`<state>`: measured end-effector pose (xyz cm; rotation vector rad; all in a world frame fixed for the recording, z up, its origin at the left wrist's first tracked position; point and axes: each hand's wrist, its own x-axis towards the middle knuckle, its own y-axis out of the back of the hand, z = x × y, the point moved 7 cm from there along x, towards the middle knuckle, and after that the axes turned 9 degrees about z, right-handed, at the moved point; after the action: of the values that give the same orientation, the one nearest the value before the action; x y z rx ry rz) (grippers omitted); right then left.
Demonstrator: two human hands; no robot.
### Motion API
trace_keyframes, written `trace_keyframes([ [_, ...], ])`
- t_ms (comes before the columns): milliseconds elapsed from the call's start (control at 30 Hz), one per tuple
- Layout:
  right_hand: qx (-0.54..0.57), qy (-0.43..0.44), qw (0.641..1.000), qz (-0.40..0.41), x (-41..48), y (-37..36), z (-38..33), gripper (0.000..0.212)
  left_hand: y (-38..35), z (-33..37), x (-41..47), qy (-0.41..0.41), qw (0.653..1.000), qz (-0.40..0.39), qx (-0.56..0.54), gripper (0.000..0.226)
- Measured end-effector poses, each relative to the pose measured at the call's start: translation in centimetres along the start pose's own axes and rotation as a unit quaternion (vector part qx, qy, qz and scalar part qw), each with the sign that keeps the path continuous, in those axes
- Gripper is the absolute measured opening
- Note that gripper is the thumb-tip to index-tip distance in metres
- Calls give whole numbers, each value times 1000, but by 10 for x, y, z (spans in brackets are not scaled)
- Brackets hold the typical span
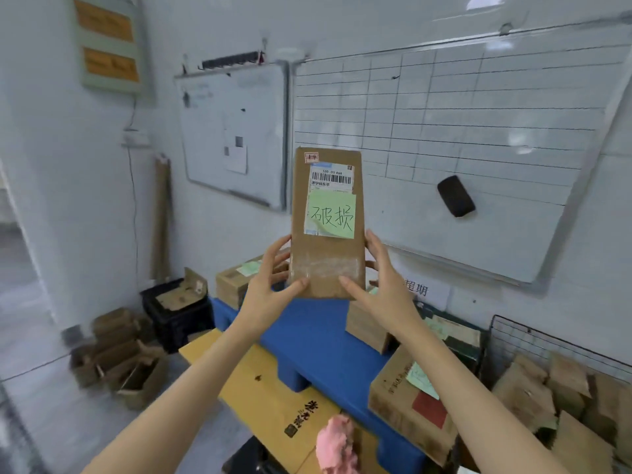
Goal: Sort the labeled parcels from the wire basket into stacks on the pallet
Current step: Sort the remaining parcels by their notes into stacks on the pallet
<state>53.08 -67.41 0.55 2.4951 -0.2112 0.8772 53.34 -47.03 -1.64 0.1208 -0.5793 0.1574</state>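
I see the left hand (270, 285) and right hand (383, 285) each grasping a lower side of the brown parcel (325, 254), thumbs on its front. The parcel is upright in the air above the blue pallet (318, 336), a green note (333, 215) stuck on its face. The wire basket (533, 340) stands at the right.
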Motion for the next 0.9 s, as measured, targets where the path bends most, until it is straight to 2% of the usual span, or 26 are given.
trace_keyframes([
  [233,57,-3,998,-34,67,-121,-8,77,99,-50,63,23,998,46,34,67],
  [500,133,-64,987,-67,114,-254,10,77,182,-123,132,56,996,29,58,71],
  [667,164,-129,974,-83,126,-306,38,78,202,-171,161,84,996,-3,39,68],
  [900,170,-224,958,-60,132,-333,96,83,185,-237,187,127,991,-44,11,59],
])
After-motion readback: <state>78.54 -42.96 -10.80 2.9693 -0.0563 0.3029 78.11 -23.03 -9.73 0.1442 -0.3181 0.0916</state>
